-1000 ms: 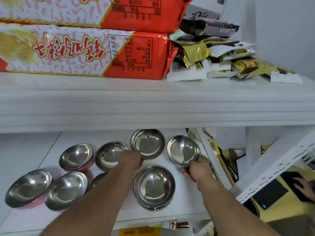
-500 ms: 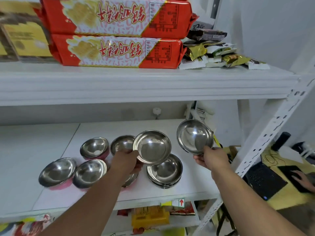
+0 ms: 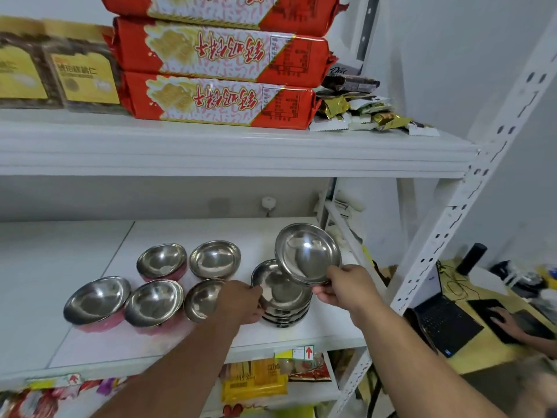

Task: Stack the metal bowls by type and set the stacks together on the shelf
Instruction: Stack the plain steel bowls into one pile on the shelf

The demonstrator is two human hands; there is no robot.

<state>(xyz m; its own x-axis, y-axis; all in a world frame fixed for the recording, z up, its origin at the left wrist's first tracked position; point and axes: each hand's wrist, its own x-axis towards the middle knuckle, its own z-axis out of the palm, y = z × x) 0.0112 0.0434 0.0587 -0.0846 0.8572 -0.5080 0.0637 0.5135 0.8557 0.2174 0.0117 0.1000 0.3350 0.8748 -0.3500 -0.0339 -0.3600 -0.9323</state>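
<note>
Left hand point(image 3: 241, 303) has just seated its bowl on the stack point(image 3: 284, 306), fingers still on the rim. Right hand point(image 3: 346, 286) grips a tilted bowl point(image 3: 307, 253) above it; likely next on.

head camera, facing shelf point(image 3: 187, 342), close range

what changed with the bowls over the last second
Both hands lifted a plain bowl off the shelf. The left hand has set its bowl onto the stack; the right hand holds its bowl tilted above it. The pink-sided bowls stayed put.
</note>
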